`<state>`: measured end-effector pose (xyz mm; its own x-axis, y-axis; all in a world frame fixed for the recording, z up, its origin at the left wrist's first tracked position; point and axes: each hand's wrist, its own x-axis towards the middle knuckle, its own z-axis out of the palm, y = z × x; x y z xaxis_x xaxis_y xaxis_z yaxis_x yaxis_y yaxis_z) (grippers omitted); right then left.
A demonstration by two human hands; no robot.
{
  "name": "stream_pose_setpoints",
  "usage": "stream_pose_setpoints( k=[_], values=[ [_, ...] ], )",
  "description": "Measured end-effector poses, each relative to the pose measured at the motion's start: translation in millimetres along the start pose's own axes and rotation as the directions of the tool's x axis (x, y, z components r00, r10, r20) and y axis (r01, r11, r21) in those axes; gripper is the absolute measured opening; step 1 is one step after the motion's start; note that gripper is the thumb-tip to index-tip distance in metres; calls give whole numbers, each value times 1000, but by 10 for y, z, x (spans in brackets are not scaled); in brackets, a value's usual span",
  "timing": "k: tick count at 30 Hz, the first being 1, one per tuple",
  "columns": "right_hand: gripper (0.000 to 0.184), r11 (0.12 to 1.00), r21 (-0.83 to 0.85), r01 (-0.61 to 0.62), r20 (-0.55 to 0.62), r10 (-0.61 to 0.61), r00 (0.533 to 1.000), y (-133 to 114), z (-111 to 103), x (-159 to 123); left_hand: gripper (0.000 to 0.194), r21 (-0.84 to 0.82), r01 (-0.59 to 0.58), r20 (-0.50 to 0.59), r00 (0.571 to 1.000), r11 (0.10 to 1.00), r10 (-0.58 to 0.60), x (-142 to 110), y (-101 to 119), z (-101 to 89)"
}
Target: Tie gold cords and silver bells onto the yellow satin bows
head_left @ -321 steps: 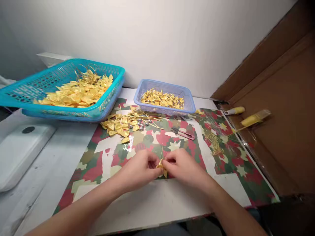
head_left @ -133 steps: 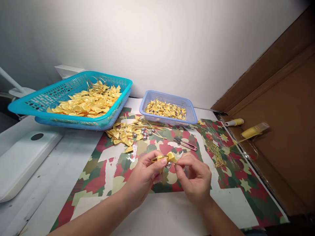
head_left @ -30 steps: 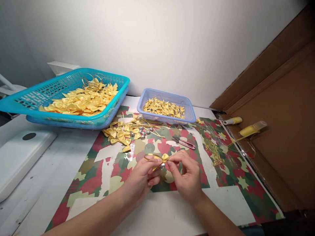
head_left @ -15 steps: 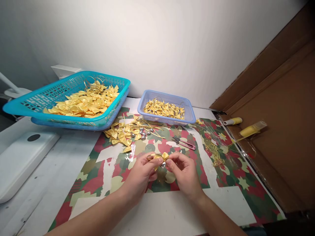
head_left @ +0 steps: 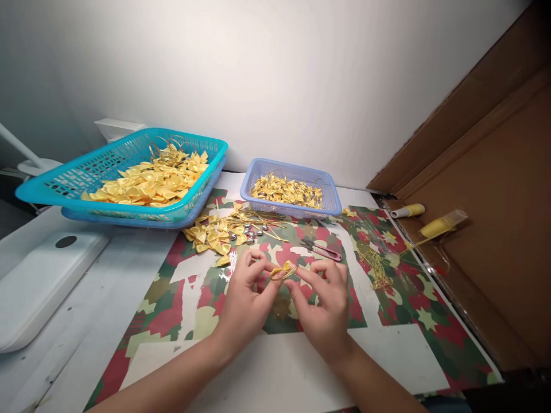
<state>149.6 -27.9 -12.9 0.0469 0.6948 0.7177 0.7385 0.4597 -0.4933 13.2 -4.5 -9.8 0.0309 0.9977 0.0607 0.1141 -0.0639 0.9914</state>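
Bright white wall (head_left: pixel 267 74) – dim cardboard (head_left: pixel 486 189) at right – wide-angle stretch toward the edges

A plain white wall (head_left: pixel 275 86) rises along the desk's back edge, brightly lit at its upper middle and fading to dull grey toward the left. Brown cardboard (head_left: pixel 486 183) stands along the right edge, darkening toward the corner. The white desk (head_left: pixel 133 275) carries a red, green and cream camouflage sheet (head_left: pixel 279 322), patterned with stars and worn through in pale patches.
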Motion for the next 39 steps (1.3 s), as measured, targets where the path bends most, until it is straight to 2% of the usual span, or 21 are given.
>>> stream_pose_setpoints(
  k=[5,8,12,18,22,25,29,33,39],
  values=[
    [14,999,-32,-27,51,29,998,32,41,1,9,86,-102,15,995,991,101,-16,-10,3],
    [16,998,5,-66,82,66,994,31,48,6,10,85,-101,43,994,991,98,-20,-27,9],
    [16,976,163,-147,110,130,985,41,35,-2,14,-38,40,86,996,998,-36,18,-56,15],
    [13,898,425,-115,39,108,993,83,-58,-3,21,-190,259,108,964,947,-242,106,-53,-13],
    [11,766,582,-272,177,208,962,96,-87,27,21,-226,394,188,915,891,-357,111,-32,-21],
    [13,625,667,-406,286,288,914,109,-81,56,21,-236,438,208,895,867,-396,109,-47,-26],
    [15,518,735,-438,271,368,889,151,-85,109,24,-257,496,240,864,830,-442,109,-56,-29],
    [14,503,765,-402,193,416,888,187,-109,148,28,-248,535,285,837,808,-467,104,-32,-13],
    [14,519,766,-380,176,399,900,147,-139,132,27,-228,502,291,853,834,-434,111,-48,-3]
  ],
)
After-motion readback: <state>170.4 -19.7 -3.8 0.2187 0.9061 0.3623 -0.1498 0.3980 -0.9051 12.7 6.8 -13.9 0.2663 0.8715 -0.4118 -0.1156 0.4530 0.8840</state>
